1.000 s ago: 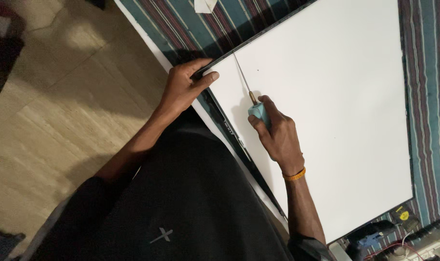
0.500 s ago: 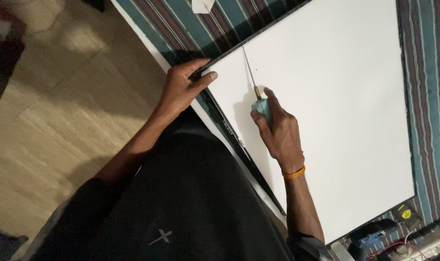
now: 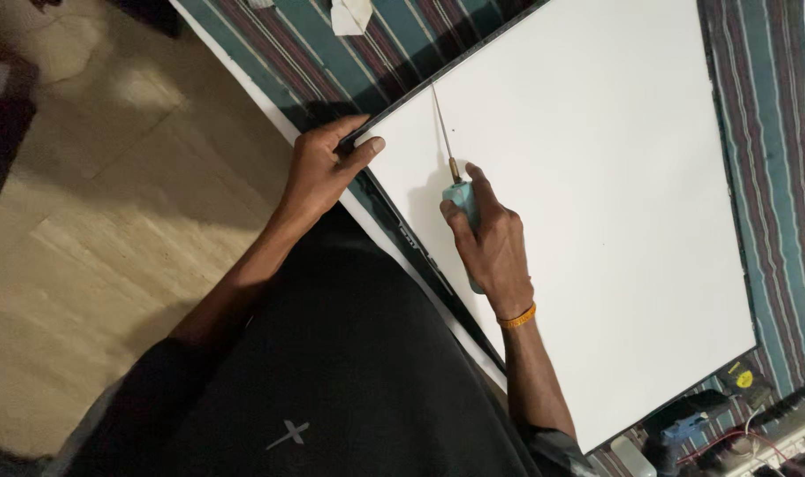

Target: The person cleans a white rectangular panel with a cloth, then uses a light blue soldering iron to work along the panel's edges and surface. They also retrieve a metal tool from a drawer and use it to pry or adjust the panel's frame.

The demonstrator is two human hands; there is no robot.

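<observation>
Right hand [image 3: 491, 243]: grip closed around the teal handle of a screwdriver [image 3: 455, 181], shaft tip at the far edge of the white panel [image 3: 597, 212]. Left hand [image 3: 318, 168]: grip pinched on the panel's dark corner frame [image 3: 394, 115], steadying it on the striped cloth [image 3: 270, 44]. Best practice, judged: keep the tip low along the seam, pry gently, hold the corner firm.

— What's the tool?
— A screwdriver [image 3: 451, 172]: pale teal handle, thin metal shaft, tip at the panel's dark edge.
— And the panel [image 3: 588, 194]?
— Large, white, flat, dark-framed, lying on striped cloth.
</observation>
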